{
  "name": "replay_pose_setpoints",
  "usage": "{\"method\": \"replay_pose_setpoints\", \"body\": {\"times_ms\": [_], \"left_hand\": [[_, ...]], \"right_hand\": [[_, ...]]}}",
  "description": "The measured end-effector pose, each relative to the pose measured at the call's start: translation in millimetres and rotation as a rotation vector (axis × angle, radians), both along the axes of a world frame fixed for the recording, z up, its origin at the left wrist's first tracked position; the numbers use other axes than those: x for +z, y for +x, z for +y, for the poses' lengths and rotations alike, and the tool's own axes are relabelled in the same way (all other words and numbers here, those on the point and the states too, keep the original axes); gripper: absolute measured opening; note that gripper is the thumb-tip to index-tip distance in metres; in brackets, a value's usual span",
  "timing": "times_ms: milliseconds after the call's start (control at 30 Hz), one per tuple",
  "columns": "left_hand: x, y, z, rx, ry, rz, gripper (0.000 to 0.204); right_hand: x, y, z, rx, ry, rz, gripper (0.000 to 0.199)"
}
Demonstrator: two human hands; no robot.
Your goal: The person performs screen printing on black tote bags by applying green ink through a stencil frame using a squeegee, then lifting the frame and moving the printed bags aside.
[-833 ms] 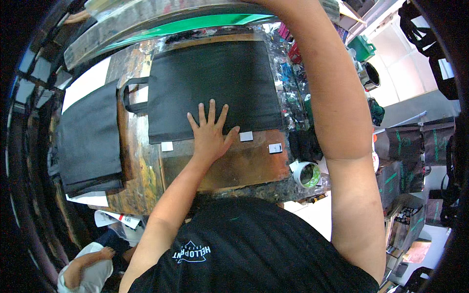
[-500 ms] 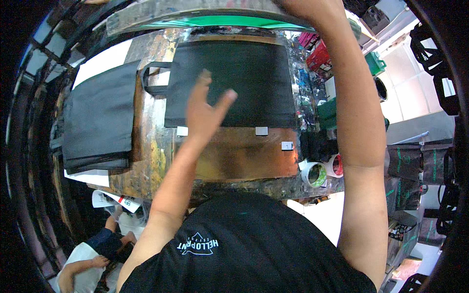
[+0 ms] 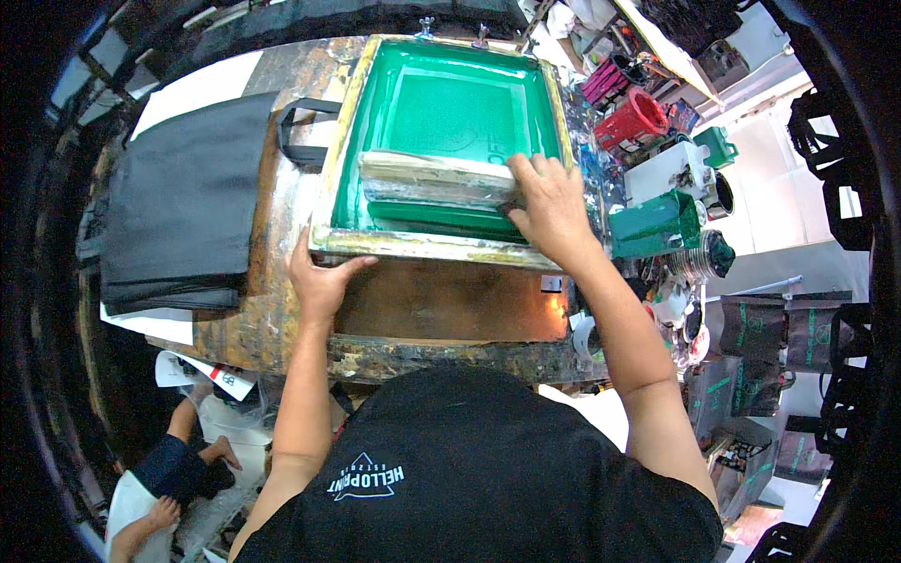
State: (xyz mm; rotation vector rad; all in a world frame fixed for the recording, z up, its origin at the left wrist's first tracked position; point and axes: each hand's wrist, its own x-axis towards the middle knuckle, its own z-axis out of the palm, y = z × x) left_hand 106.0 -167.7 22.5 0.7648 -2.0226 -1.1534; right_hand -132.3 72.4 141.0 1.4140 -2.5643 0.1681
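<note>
A screen-printing frame (image 3: 441,248) lies flat over the black bag, with green ink (image 3: 460,103) wet across its mesh. Only the bag's handle (image 3: 298,150) sticks out at the left; the rest is hidden. My right hand (image 3: 556,208) is closed on the right end of a wooden squeegee (image 3: 432,176), which lies across the near part of the mesh. At the frame's near left corner, my left hand (image 3: 321,280) grips the wood, thumb along the near edge. A pile of black bags (image 3: 188,197) is to the left, on white sheets.
Ink-stained tabletop (image 3: 441,305) shows in front of the frame. Along the right stand a red bucket (image 3: 631,124), a green container (image 3: 657,225) and other tubs. Printed black bags (image 3: 751,338) hang at far right. Another person (image 3: 164,488) sits at lower left.
The raised screen has come down over the black bag. My left hand has left the bag for the frame's corner. My right hand has come down and now holds the squeegee.
</note>
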Motion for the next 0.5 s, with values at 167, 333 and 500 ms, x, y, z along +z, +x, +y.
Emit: {"method": "replay_pose_setpoints", "body": {"times_ms": [167,333,500], "left_hand": [[-33.7,7.7,-3.8,0.075,-0.395,-0.124,0.111],[-29.6,7.3,-5.0,0.05,-0.369,-0.149,0.112],[-36.0,12.0,-4.9,0.05,-0.372,-0.18,0.111]], "right_hand": [[3.8,-5.7,-0.8,-0.016,-0.037,-0.025,0.059],[19.0,9.3,1.6,-0.02,0.085,-0.102,0.061],[-9.1,33.6,6.6,-0.057,0.091,-0.118,0.064]]}}
